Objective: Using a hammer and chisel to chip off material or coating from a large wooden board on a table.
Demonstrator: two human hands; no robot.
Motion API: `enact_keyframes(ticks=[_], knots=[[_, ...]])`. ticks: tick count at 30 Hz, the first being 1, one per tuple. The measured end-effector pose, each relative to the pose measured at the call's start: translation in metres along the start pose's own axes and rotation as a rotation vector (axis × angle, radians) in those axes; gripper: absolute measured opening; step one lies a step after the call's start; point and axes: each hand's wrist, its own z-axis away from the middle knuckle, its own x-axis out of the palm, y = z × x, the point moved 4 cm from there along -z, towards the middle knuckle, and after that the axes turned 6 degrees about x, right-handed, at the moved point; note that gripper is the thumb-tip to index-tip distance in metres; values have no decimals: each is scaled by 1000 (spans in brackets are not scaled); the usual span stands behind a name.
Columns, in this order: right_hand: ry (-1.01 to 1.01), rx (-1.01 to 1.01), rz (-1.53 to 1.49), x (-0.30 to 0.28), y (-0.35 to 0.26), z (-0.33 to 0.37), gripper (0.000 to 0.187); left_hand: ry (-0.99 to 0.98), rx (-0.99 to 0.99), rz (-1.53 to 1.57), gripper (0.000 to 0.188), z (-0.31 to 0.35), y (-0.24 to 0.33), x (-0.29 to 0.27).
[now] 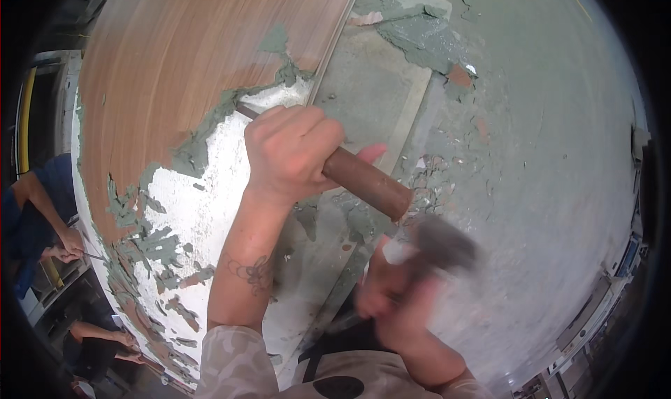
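My left hand (pixel 292 147) is closed round a chisel (pixel 370 186) with a thick brown cylindrical handle. The short visible part of its blade meets the ragged edge of a brown wood-grain layer (pixel 182 63), where grey-green material peels off a bare white surface (pixel 220 154). Below and to the right, my right hand (pixel 398 294) grips a hammer (pixel 447 245), both smeared by motion. The dark hammer head is close to the butt end of the chisel handle; contact cannot be made out. Most of the hammer's handle is hidden in the blur.
Grey-green scraps (pixel 161 245) lie along the panel's left side. A larger peeled piece (pixel 419 39) lies at the far right, beside a pale strip and the grey-green floor (pixel 545 119). At the left edge, two other people's hands (pixel 66 245) work along the panel's rim.
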Motion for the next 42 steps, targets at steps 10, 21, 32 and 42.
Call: enact_keyframes(ticks=[10, 21, 32, 42], knots=[[143, -87, -314, 13, -10, -4, 67, 50, -51, -64, 32, 9, -12, -3], [376, -281, -776, -5, 1, 13, 66, 107, -61, -55, 28, 1, -8, -4], [132, -129, -303, 47, -2, -26, 56, -3, -176, -29, 27, 11, -15, 1], [30, -182, -649, 9, -20, -13, 57, 14, -201, -41, 30, 10, -19, -4]])
